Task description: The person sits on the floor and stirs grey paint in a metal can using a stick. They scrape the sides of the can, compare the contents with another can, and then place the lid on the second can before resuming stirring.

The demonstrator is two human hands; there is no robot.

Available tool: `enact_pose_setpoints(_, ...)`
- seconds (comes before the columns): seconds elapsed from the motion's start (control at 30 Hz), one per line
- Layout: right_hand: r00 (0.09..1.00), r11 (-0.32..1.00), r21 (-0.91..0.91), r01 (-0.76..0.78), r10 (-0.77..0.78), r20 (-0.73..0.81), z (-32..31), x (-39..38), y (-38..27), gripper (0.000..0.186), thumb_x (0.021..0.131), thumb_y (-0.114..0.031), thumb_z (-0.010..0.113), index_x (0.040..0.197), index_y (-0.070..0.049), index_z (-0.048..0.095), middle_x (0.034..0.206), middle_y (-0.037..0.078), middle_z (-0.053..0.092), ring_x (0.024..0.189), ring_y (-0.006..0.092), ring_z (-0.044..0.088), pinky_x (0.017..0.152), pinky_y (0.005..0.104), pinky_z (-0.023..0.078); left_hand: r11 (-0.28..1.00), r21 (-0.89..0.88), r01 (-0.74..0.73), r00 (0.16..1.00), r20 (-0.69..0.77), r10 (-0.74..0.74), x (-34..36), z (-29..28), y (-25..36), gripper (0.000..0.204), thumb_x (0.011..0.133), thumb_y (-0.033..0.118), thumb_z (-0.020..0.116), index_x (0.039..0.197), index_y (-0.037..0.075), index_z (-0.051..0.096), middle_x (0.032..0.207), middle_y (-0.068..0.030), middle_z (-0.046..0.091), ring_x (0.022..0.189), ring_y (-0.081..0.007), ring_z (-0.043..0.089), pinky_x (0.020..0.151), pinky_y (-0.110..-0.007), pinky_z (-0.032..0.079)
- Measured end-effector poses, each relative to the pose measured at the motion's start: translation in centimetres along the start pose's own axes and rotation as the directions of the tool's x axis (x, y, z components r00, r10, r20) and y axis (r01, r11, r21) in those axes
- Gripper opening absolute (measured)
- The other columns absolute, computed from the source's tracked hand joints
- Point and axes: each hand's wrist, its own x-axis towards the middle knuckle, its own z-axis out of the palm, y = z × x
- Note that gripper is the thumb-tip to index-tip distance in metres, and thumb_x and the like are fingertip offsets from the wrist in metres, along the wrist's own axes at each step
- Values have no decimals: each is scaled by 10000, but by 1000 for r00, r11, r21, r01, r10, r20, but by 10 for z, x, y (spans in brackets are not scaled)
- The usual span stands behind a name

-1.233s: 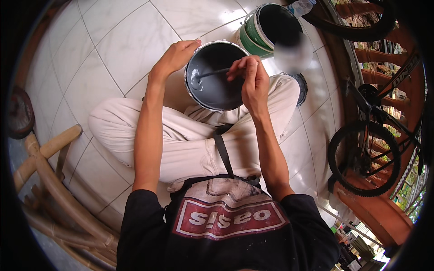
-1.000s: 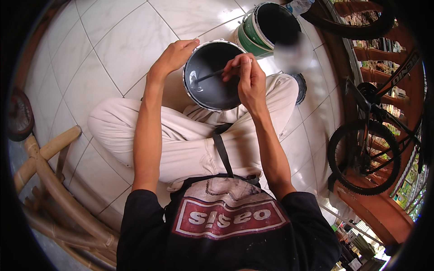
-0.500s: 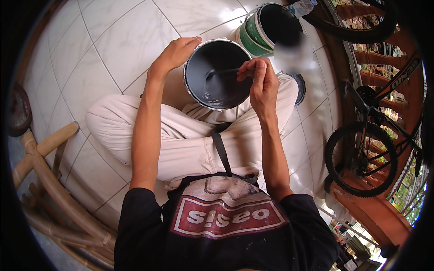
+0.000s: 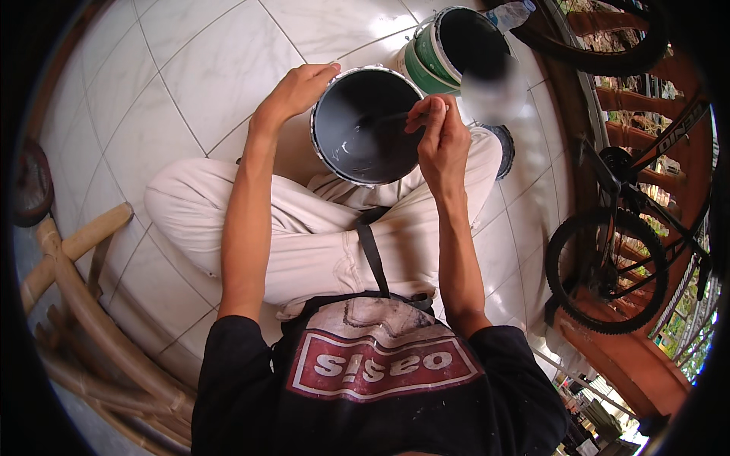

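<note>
Nearest the camera sits our dark apron with a red-and-white printed chest panel (image 4: 384, 365), its strap running down over cream trousers (image 4: 319, 235); we are seated cross-legged on white glossy floor tiles (image 4: 152, 76).

Left hand (image 4: 296, 87): fingers together and curled over the far-left rim of the round bucket with a dark grey interior and pale rim (image 4: 365, 125), steadying it. The bucket rests on our legs, tilted toward us so the inside wall faces the camera.

Right hand (image 4: 441, 140): fingertips pinched tight on the end of a thin dark stick-like handle (image 4: 388, 119) that reaches down into the bucket. We cannot tell what its working tip is.

Judgement on technique: the left grip should stay firm on the rim so the bucket does not roll off the knee; the right wrist should sweep the tool along the wall and base in even passes, kept low to avoid flicking liquid over the rim.

Bucket appearance: smooth wet-looking grey inner surface, a lighter glossy patch near the bottom, a thin pale edge all round.

Beyond it stands a green-and-white bucket with a dark inside (image 4: 449, 49), near the first. A dark round lid (image 4: 503, 148) lies beside our right knee. Farther right, a black bicycle (image 4: 616, 258) leans by a reddish-brown wooden railing (image 4: 631, 99). Bamboo furniture (image 4: 84, 304) is at left.
</note>
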Motion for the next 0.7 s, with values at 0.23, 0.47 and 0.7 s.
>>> enact_pose_setpoints(0.23, 978, 998, -38, -51, 57, 198, 2, 2, -14, 326, 1221, -219, 466, 1033, -21, 644, 810, 87, 699, 674, 160, 694, 657, 319, 555, 999, -28, -16, 999, -32, 15, -2, 3, -1, 513, 1139, 440, 546, 1174, -33, 741, 812, -35, 609, 796, -154, 518, 831, -328, 501)
enact_pose_setpoints(0.47, 977, 971, 236, 25, -73, 199, 32, 21, -24, 262, 1192, -184, 526, 1036, -3, 633, 847, 127, 734, 690, 238, 732, 699, 390, 571, 997, -49, -52, 998, -29, 51, -1, 2, -2, 518, 1140, 442, 552, 1090, -47, 716, 802, -38, 606, 794, -152, 518, 818, -340, 505)
enact_pose_setpoints(0.7, 867, 998, -65, 1, 32, 497, 23, 13, -28, 251, 1167, -185, 546, 1032, 18, 604, 841, 207, 694, 750, 399, 695, 707, 473, 539, 997, -48, -67, 998, -17, 66, -1, 1, -2, 520, 1139, 447, 550, 1086, -43, 714, 809, -46, 630, 806, -159, 531, 834, -353, 510)
